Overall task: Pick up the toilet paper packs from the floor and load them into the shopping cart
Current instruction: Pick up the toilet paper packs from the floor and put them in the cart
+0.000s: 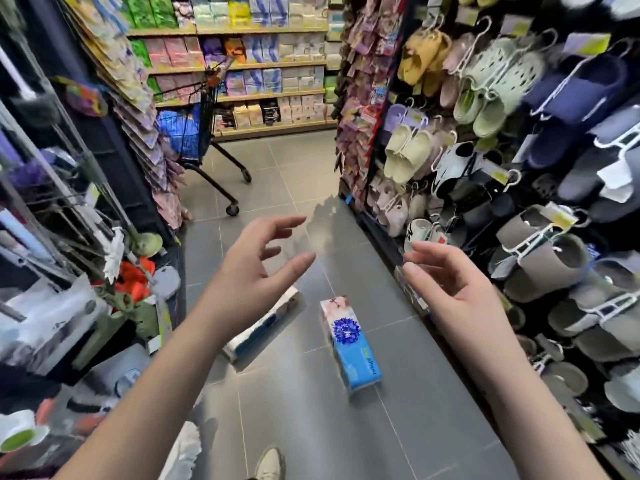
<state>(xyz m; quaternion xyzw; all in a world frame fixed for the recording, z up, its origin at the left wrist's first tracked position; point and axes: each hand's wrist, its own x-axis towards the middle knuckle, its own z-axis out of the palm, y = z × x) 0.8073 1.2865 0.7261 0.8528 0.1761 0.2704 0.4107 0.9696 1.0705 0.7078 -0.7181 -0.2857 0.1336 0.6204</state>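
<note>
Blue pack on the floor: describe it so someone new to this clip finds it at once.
Start at the grey tiled aisle floor beside the slipper rack. Two long packs lie there; the blue pack is the right-hand one. Only it has a blue flower print, unlike the whiter pack beside it.

The blue pack (351, 344), long and printed with a dark blue flower, lies flat on the grey floor tiles; the white pack (270, 327) lies near it on the left, angled, partly hidden; the black wire cart (207, 112) stands upright well apart up the aisle, blue goods inside.
</note>
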